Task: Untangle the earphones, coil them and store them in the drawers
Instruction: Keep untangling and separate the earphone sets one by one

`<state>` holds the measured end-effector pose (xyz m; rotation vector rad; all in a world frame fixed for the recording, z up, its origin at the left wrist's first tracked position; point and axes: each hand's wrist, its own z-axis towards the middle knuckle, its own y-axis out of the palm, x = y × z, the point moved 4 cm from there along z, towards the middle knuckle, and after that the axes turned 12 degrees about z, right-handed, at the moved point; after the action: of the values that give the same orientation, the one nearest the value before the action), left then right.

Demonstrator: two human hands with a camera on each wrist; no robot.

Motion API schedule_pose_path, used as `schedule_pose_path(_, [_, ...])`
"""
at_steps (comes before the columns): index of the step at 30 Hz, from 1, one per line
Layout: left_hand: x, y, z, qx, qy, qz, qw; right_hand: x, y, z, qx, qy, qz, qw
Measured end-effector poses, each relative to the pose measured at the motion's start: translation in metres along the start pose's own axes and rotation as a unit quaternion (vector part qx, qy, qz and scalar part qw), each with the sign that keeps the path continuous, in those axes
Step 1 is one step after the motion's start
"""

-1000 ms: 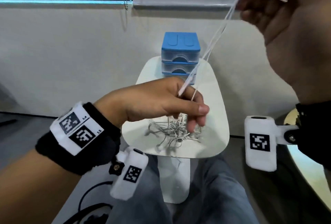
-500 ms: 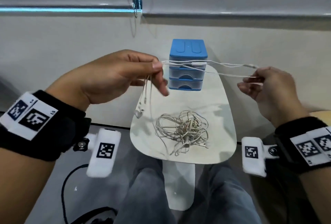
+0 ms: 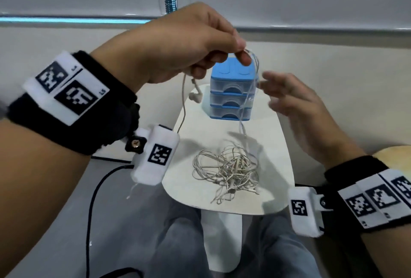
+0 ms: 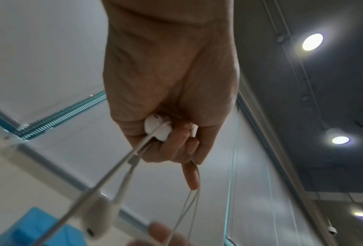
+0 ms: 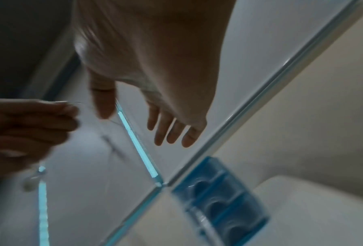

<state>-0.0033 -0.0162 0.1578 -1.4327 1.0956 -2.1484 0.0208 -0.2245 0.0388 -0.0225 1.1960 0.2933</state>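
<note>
Your left hand [image 3: 178,42] pinches a thin white earphone cable [image 3: 252,91] at its fingers [image 3: 241,56]; your right hand [image 3: 295,102] hovers beside, fingers spread, gripping nothing.

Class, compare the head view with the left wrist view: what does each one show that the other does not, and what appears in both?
Only the head view shows the tangled pile of earphones lying on the white table, the open right hand, and all three shut drawers of the blue drawer unit.

Only the left wrist view shows an earbud tucked under the curled fingers, and the ceiling lights.

Both show the left hand holding one earphone cable, its loops hanging down, plus the drawer unit's blue top.
</note>
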Motion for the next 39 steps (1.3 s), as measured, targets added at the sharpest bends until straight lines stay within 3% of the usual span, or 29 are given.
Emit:
schedule_pose_path(3, [0.017,0.001,0.013,0.018,0.03,0.007,0.999,-0.003,0.046,0.003,-0.117,0.024,0.079,0.99])
schedule_pose_path(6, [0.028,-0.001,0.024,0.055,0.06,-0.04,0.996,0.014,0.081,0.008,-0.181,0.078,0.031,0.98])
schedule_pose_path(10, [0.021,-0.016,0.036,0.161,0.05,-0.067,0.983,0.029,0.101,0.007,-0.258,0.094,-0.027,0.961])
schedule_pose_path(12, [0.004,-0.03,0.039,0.215,0.028,-0.07,0.974,0.023,0.09,0.007,-0.233,0.126,0.012,0.964])
schedule_pose_path(15, [-0.035,-0.046,0.036,0.265,-0.035,-0.119,0.956,0.007,0.052,0.015,-0.111,0.161,0.101,0.975])
schedule_pose_path(18, [-0.068,-0.037,0.038,0.262,-0.094,-0.225,0.934,-0.002,0.015,0.023,-0.027,0.146,0.098,0.984])
schedule_pose_path(20, [-0.075,-0.021,0.044,0.247,-0.112,-0.268,0.924,0.004,0.006,0.028,-0.021,0.154,0.043,0.987])
schedule_pose_path(25, [-0.038,0.007,0.063,0.182,-0.062,-0.292,0.937,0.036,0.036,0.029,-0.138,0.204,-0.089,0.965])
schedule_pose_path(31, [-0.009,0.008,0.076,0.161,0.017,-0.291,0.943,0.051,0.091,0.017,-0.293,0.214,-0.021,0.932])
schedule_pose_path(34, [-0.021,-0.004,0.076,0.198,0.022,-0.291,0.936,0.055,0.077,0.023,-0.244,0.207,-0.013,0.947])
schedule_pose_path(39, [-0.06,-0.021,0.073,0.281,-0.019,-0.288,0.915,0.022,0.029,0.044,-0.051,0.124,0.073,0.988])
